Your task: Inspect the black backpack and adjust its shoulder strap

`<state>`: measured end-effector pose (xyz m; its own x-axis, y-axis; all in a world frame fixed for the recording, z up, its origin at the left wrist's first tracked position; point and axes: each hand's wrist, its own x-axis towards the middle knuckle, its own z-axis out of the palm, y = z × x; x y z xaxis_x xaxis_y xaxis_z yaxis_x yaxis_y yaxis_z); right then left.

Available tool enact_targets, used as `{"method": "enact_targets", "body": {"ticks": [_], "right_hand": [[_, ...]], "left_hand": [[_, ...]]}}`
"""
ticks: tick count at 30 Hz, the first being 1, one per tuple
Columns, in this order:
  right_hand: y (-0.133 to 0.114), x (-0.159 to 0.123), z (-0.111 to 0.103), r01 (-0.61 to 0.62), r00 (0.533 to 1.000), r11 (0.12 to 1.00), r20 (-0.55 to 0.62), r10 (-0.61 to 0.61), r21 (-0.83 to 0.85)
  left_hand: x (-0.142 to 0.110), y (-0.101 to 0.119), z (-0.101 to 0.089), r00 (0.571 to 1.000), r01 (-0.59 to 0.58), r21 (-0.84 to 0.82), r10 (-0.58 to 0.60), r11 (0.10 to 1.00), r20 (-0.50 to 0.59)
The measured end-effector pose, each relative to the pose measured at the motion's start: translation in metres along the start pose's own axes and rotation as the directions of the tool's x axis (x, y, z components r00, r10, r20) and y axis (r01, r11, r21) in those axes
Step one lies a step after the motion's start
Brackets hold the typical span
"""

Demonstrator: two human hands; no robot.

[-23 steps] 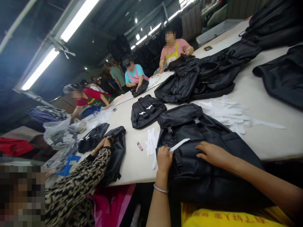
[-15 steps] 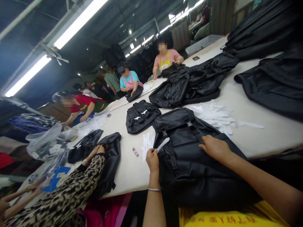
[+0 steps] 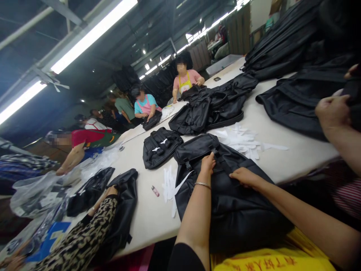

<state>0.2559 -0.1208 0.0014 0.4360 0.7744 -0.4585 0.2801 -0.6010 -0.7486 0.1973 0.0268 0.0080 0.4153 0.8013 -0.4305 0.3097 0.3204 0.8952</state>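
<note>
And here are both hands at work on the big black backpack (image 3: 222, 203), lying front up at the near edge of the table (image 3: 153, 222)! The left hand (image 3: 208, 163) is up at the right-hand buckle (image 3: 216, 151), fingers drawn close together; whether they truly pinch the strap (image 3: 222, 162) there, I can't tell. The right hand (image 3: 243, 176) is just below, thumb and fingers nearly meeting on the bag's front, its hold equally hidden. The step in hand looks like tending that buckle and strap; the next move, I'd judge, calls for a firm pinch from one hand while the other steadies the cloth.

Now the count! One backpack under the hands, two buckles on its front, one loose white strip (image 3: 184, 181) across its left side (a lovely toothed edge on that one). Two groups of strips lie about: a stack (image 3: 168, 184) to the left, a heap (image 3: 239, 141) beyond, too tangled to number. One pink clipper (image 3: 155, 191), and one smaller bag (image 3: 160, 154) behind, wearing two white pieces (image 3: 164, 141).
</note>
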Motion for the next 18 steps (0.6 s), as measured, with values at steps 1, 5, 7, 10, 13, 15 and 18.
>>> {"method": "enact_targets", "body": {"ticks": [1,5,7,10,13,15,18], "right_hand": [[0.001,-0.003,0.002,-0.006,1.0,0.999,0.013,0.005,0.045],[0.008,-0.007,0.008,0.004,1.0,0.989,0.02,-0.007,0.147],[0.012,-0.006,0.011,0.025,1.0,0.986,0.008,-0.026,0.162],[0.016,-0.005,0.011,0.066,0.998,0.987,-0.015,-0.064,0.145],[0.019,-0.007,0.008,0.105,0.994,0.991,-0.044,-0.101,0.084],[0.02,-0.009,0.006,0.13,0.989,0.991,-0.07,-0.128,0.029],[0.02,-0.007,0.004,0.159,0.981,0.985,-0.102,-0.165,-0.068]], "left_hand": [[0.01,0.001,0.011,1.0,0.02,0.016,-0.02,1.0,-0.013],[0.037,0.007,0.031,0.993,0.04,0.065,-0.033,0.997,-0.11],[0.046,0.009,0.033,0.985,0.024,0.102,-0.006,0.994,-0.172],[0.055,0.012,0.034,0.969,0.019,0.182,0.026,0.983,-0.244],[0.062,0.012,0.037,0.958,0.033,0.281,0.05,0.959,-0.283],[0.066,0.011,0.039,0.955,0.043,0.353,0.065,0.935,-0.288],[0.067,0.009,0.039,0.958,0.054,0.458,0.083,0.887,-0.273]]}}
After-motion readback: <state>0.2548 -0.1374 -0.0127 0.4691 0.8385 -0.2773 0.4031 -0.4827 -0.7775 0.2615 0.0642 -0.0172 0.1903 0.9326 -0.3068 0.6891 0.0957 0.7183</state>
